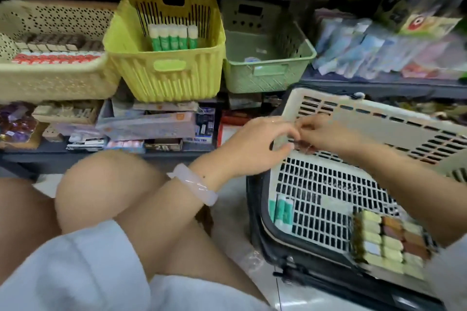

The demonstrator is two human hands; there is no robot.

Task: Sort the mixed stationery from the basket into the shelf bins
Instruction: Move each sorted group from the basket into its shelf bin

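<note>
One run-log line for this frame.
left hand + right hand: pinching small blurred item | over white basket | yellow bin: glue sticks

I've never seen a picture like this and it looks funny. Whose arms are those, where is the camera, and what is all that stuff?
The camera sits on a person's head, looking down, so you see their own knees and arms. There is only this one picture. The left hand, with a pale bracelet on its wrist, and the right hand meet over a white basket on the floor. Together they pinch something small and dark; it is too blurry to name. Inside the basket lie green-and-white glue sticks and a block of small erasers. On the shelf stand bins: a cream bin, a yellow bin holding more glue sticks, and a green bin.
</note>
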